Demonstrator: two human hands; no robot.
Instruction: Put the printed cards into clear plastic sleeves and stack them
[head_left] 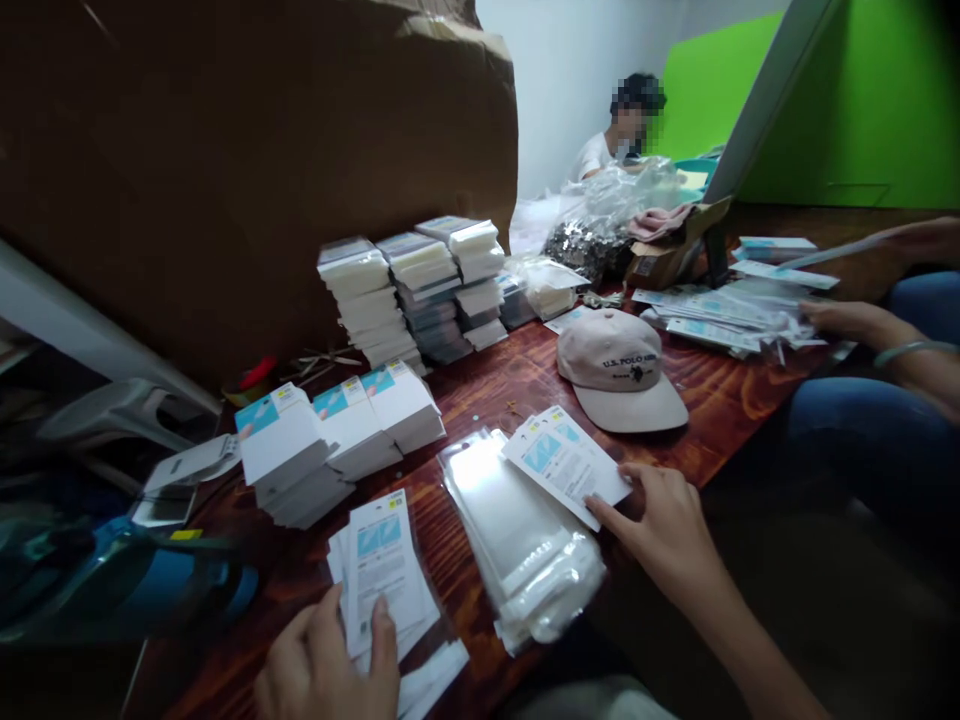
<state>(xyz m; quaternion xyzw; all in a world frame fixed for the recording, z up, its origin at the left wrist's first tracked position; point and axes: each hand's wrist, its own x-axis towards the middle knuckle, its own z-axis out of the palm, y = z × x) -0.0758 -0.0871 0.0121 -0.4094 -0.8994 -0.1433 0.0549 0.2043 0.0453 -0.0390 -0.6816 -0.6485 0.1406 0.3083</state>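
Observation:
My left hand [330, 665] is at the bottom edge, fingers closed on a small stack of white printed cards with a blue patch [382, 580]. My right hand [664, 530] rests on the lower corner of another white printed card [564, 462], index finger stretched out along its edge. That card lies on a pile of clear plastic sleeves [525, 545] on the dark wooden table [720, 400].
Stacks of white card packs [334, 435] lie at left, taller stacks [420, 285] behind against a big cardboard box [262, 160]. A beige cap [619, 365] sits mid-table. Another person's hand [847, 320] rests on scattered packets at right. A seated person [622, 135] is far back.

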